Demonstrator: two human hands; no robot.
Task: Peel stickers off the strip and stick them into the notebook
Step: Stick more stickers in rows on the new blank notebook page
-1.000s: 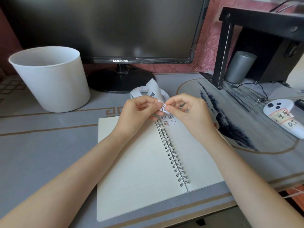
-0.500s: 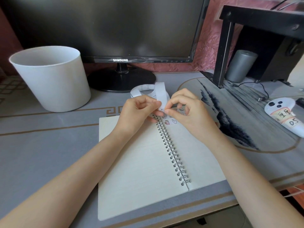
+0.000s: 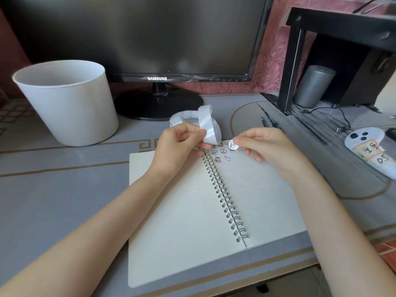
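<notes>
Grey worktop (image 3: 64, 189) carries an open spiral notebook (image 3: 257, 189). Fingers of the right hand (image 3: 265, 146) pinch a round sticker (image 3: 233, 144) over the right page's far corner. Just left of it and apart, the left hand (image 3: 177, 144) pinches the curled sticker strip (image 3: 209, 127).

glossy paper strip (image 3: 209, 129), matt lined notebook (image 3: 188, 202) paper, shiny metal spiral (image 3: 225, 196), smooth plastic bin (image 3: 68, 101)
</notes>
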